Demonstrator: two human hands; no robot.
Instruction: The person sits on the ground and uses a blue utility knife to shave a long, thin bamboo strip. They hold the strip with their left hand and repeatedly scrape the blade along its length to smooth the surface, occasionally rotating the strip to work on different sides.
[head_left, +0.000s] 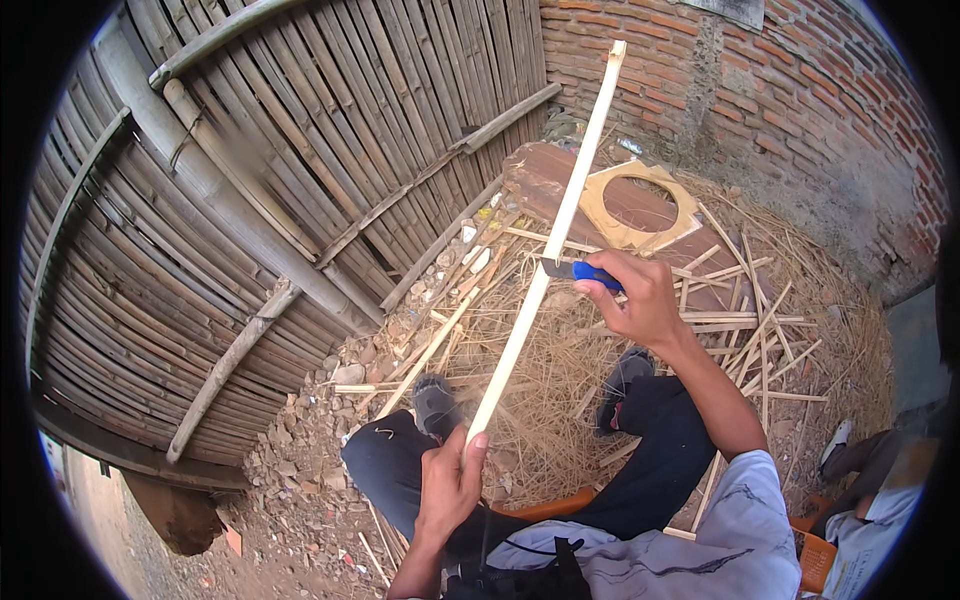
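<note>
My left hand (449, 487) is closed round the lower end of a long, pale bamboo strip (519, 342), just above my left knee. The strip slants up and away to the right, its far end raised in front of the brick wall. In my right hand (640, 298) is a utility knife (597, 276) with a blue handle, gripped between thumb and fingers. Its dark blade lies against the strip near the middle of its length. Part of the handle is hidden in my palm.
Thin shavings (545, 400) cover the ground between my feet. Several cut strips (765, 330) lie heaped at the right. A board with a round hole (605, 217) rests on a brown panel (545, 180). A bamboo wall (330, 130) stands left, a brick wall (780, 90) behind. Another person (870, 480) sits at right.
</note>
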